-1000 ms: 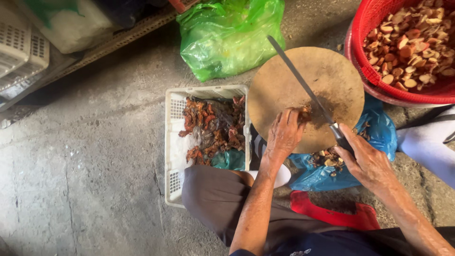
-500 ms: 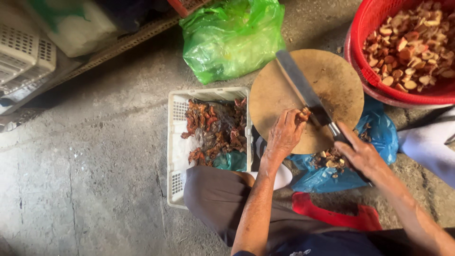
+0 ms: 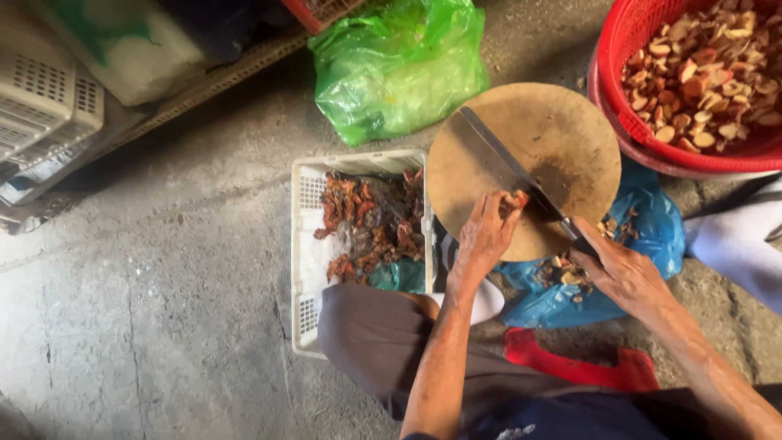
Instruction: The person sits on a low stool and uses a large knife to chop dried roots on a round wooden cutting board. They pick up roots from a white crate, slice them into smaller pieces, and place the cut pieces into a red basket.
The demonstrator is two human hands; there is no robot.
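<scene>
While pinched in the left hand (image 3: 482,238) grip on the board (image 3: 562,134), a small reddish-brown nut (image 3: 516,199), cleaver (image 3: 505,165) clamped in the right hand (image 3: 623,273).

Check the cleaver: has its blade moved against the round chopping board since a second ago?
Yes. The cleaver has come down toward the chopping board, beside the left hand.

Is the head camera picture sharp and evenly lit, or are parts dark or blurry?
Head view: daylight brightens the red basket and green bag; the top left and lower edge lie in shadow; the left hand, right hand and knife look slightly soft.
</scene>
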